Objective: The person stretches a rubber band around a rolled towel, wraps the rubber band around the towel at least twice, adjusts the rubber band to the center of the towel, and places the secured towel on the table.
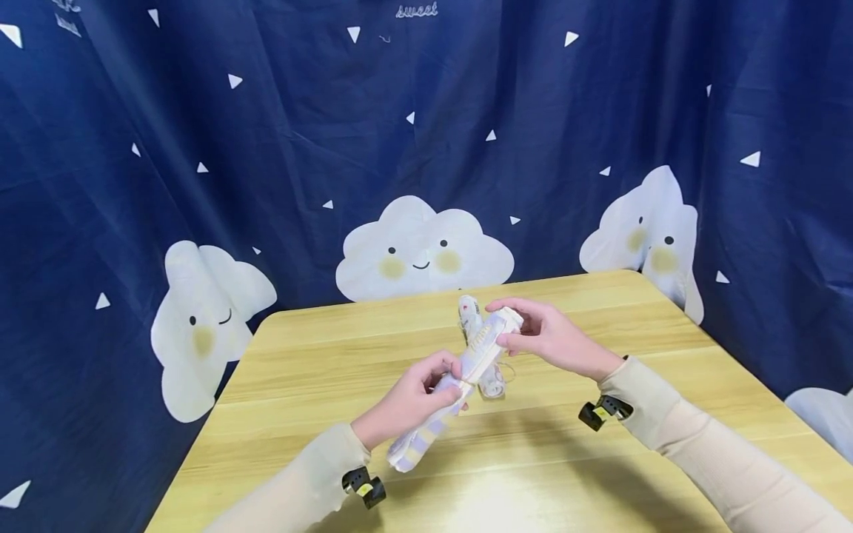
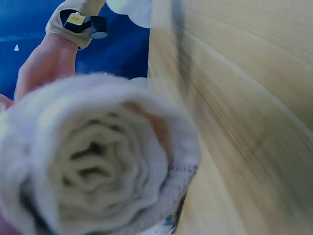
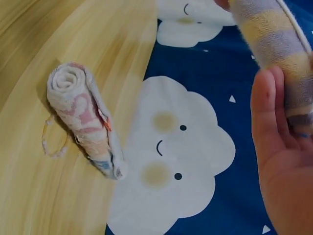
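Observation:
A rolled towel (image 1: 480, 353) with pale purple and yellow stripes is held slantwise over the table, its near end lower left. My left hand (image 1: 416, 392) grips it around the lower middle, thumb on top. Near the far end, my right hand (image 1: 549, 337) pinches it between thumb and fingers. In the left wrist view, the towel's coiled end (image 2: 98, 171) fills much of the picture. Behind the held roll lies a second rolled towel (image 3: 83, 117), white with pink, orange and blue print, on the table. A thin beaded loop (image 3: 55, 137) rests beside it.
The light wooden table (image 1: 320, 370) has rounded far corners. Dark blue curtain (image 1: 300, 111) with white clouds and triangles hangs behind it and along both sides. Each wrist carries a small black camera (image 1: 363, 487).

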Demonstrator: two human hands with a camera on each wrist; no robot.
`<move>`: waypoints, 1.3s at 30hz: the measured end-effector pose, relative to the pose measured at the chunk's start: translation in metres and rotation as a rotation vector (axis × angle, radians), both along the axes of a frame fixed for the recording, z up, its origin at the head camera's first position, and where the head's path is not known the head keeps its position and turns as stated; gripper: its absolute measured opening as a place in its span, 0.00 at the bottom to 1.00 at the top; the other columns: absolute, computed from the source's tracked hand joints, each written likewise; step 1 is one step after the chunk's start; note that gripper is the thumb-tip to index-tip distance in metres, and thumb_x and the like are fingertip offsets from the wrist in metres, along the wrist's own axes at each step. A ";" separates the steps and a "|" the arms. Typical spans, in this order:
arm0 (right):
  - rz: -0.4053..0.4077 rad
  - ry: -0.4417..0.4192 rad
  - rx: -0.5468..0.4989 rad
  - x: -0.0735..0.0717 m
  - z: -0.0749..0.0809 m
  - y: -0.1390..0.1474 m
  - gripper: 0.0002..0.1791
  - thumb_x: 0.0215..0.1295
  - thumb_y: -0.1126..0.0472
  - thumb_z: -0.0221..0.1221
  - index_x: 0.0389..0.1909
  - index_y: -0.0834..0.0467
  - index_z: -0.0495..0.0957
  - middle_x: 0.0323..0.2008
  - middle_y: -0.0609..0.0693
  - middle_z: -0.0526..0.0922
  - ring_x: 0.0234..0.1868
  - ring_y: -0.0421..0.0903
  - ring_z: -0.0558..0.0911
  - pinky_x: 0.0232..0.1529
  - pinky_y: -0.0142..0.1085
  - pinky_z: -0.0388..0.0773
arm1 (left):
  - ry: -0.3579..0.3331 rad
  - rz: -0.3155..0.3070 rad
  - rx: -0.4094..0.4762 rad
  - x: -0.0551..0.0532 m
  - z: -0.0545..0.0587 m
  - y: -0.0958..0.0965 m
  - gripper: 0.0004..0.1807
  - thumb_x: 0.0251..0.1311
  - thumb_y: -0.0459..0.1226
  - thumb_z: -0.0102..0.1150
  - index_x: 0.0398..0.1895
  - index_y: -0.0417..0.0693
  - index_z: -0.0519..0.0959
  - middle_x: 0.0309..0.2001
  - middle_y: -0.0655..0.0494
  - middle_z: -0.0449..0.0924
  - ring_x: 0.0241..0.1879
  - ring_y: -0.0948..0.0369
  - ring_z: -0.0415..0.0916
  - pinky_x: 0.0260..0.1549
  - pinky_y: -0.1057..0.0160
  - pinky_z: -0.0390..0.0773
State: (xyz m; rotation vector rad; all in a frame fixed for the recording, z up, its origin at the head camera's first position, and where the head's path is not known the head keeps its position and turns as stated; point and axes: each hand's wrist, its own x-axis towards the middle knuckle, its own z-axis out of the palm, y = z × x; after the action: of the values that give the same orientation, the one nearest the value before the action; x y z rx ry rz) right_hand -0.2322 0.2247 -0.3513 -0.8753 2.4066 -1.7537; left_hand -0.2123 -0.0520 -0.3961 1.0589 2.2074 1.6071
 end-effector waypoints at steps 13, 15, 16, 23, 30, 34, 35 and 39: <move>-0.297 0.076 0.060 0.013 0.009 -0.019 0.11 0.64 0.63 0.67 0.46 0.58 0.81 0.34 0.56 0.83 0.26 0.46 0.83 0.29 0.39 0.85 | 0.985 0.226 -0.283 0.004 -0.006 0.007 0.18 0.64 0.37 0.65 0.56 0.48 0.76 0.44 0.52 0.84 0.34 0.63 0.84 0.31 0.74 0.82; -0.322 0.093 0.074 0.014 0.009 -0.022 0.09 0.64 0.63 0.66 0.44 0.57 0.81 0.32 0.54 0.84 0.25 0.45 0.82 0.28 0.37 0.84 | 1.017 0.229 -0.311 0.004 -0.005 0.007 0.17 0.65 0.37 0.64 0.55 0.47 0.77 0.42 0.52 0.83 0.31 0.64 0.82 0.28 0.75 0.80; -0.332 0.104 0.083 0.014 0.009 -0.023 0.08 0.64 0.63 0.67 0.43 0.57 0.82 0.31 0.54 0.84 0.25 0.45 0.82 0.28 0.37 0.84 | 1.024 0.228 -0.326 0.004 -0.005 0.007 0.16 0.65 0.37 0.64 0.55 0.47 0.77 0.41 0.52 0.83 0.30 0.65 0.81 0.27 0.75 0.79; -0.360 0.135 0.117 0.013 0.009 -0.027 0.06 0.63 0.64 0.67 0.40 0.56 0.83 0.29 0.52 0.84 0.24 0.45 0.81 0.27 0.38 0.83 | 0.954 0.220 -0.389 0.004 -0.004 0.009 0.10 0.66 0.36 0.62 0.49 0.49 0.78 0.38 0.55 0.81 0.28 0.67 0.75 0.25 0.78 0.75; -0.345 0.115 0.140 0.012 0.009 -0.030 0.07 0.63 0.65 0.67 0.41 0.55 0.83 0.27 0.51 0.85 0.23 0.46 0.81 0.26 0.38 0.83 | 0.856 0.199 -0.377 0.004 -0.006 0.007 0.05 0.64 0.35 0.62 0.41 0.49 0.78 0.38 0.56 0.81 0.30 0.68 0.75 0.26 0.80 0.75; -0.340 0.107 0.147 0.011 0.009 -0.031 0.07 0.62 0.65 0.67 0.41 0.56 0.84 0.27 0.50 0.85 0.22 0.46 0.81 0.26 0.38 0.82 | 0.812 0.182 -0.360 0.003 -0.008 0.006 0.03 0.61 0.34 0.61 0.36 0.48 0.77 0.37 0.57 0.79 0.30 0.68 0.74 0.26 0.82 0.73; -0.339 0.102 0.148 0.011 0.009 -0.031 0.07 0.62 0.65 0.66 0.41 0.56 0.84 0.27 0.50 0.85 0.22 0.46 0.81 0.25 0.37 0.82 | 0.806 0.179 -0.355 0.002 -0.009 0.006 0.03 0.60 0.33 0.61 0.35 0.48 0.77 0.37 0.57 0.79 0.30 0.68 0.73 0.26 0.82 0.72; -0.331 0.068 0.143 0.011 0.010 -0.031 0.07 0.63 0.64 0.66 0.42 0.56 0.84 0.27 0.51 0.85 0.23 0.47 0.81 0.27 0.39 0.83 | 0.807 0.172 -0.346 0.002 -0.010 0.006 0.06 0.58 0.32 0.61 0.31 0.51 0.74 0.36 0.58 0.77 0.29 0.68 0.72 0.25 0.82 0.71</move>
State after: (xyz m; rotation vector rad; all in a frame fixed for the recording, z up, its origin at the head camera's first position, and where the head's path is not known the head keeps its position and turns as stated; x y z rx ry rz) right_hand -0.2213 0.1936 -0.3418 -0.5548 2.8144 -1.6367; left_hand -0.2102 -0.0463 -0.4058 1.6297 2.9904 0.8382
